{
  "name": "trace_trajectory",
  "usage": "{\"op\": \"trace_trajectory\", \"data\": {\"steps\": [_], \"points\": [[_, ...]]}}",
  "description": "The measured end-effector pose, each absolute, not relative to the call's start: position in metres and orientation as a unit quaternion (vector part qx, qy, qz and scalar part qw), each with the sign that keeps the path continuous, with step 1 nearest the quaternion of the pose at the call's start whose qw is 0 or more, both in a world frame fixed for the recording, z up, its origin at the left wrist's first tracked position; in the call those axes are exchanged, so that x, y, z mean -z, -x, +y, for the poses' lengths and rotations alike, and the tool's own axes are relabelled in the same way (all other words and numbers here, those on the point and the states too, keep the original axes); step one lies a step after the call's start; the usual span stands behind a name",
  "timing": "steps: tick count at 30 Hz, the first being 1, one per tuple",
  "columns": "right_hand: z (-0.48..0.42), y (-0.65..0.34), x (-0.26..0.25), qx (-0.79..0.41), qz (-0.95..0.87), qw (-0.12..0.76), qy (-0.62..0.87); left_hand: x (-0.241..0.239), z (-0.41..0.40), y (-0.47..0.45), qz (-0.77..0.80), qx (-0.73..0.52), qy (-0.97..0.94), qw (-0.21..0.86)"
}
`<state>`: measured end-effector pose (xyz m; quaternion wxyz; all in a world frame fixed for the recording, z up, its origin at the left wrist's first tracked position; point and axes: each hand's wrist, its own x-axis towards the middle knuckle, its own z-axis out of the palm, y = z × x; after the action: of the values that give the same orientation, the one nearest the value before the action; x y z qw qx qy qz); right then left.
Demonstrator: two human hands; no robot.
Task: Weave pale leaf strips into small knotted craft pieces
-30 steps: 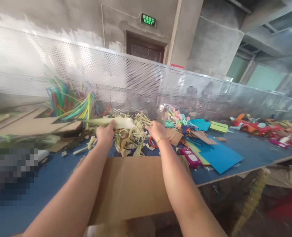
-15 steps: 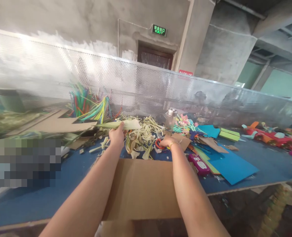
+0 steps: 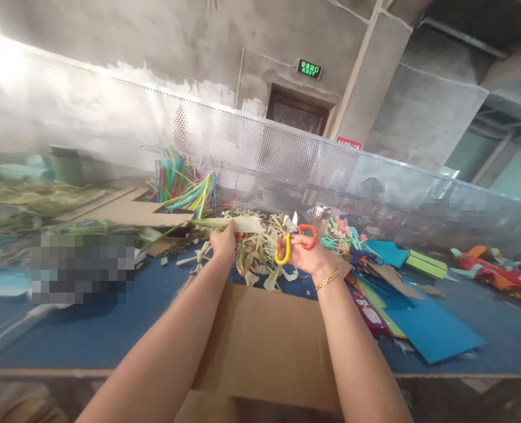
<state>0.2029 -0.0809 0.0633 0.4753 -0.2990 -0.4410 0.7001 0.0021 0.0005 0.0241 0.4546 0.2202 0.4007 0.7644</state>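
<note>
Fingers of right hand (image 3: 307, 257) grip scissors (image 3: 293, 239) (orange/yellow handles); left hand (image 3: 223, 242) clamps pale-green leaf strip (image 3: 234, 224).

Blue table (image 3: 88, 335) serves as reference. A cardboard sheet (image 3: 264, 346) overhangs its near edge. Coloured strips (image 3: 183, 182) stand bundled at its far side, against a perforated metal screen (image 3: 251, 153). Blue card (image 3: 432, 329) lies toward its right end, a green block (image 3: 426, 264) beyond. An exit sign (image 3: 309, 69) hangs above, on the wall.
</note>
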Motion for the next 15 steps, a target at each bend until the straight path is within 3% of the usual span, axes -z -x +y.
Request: {"op": "trace_trajectory", "data": {"steps": [8,15], "points": [[-0.113,-0.164,-0.056,-0.7,-0.477,0.379,0.372,-0.023,0.001,-0.001,0.378,-0.775,-0.192,0.469],[-0.117,-0.153,-0.058,-0.627,-0.523,0.348,0.461,-0.034,-0.005,-0.001,0.337,-0.776,-0.098,0.525]]}}
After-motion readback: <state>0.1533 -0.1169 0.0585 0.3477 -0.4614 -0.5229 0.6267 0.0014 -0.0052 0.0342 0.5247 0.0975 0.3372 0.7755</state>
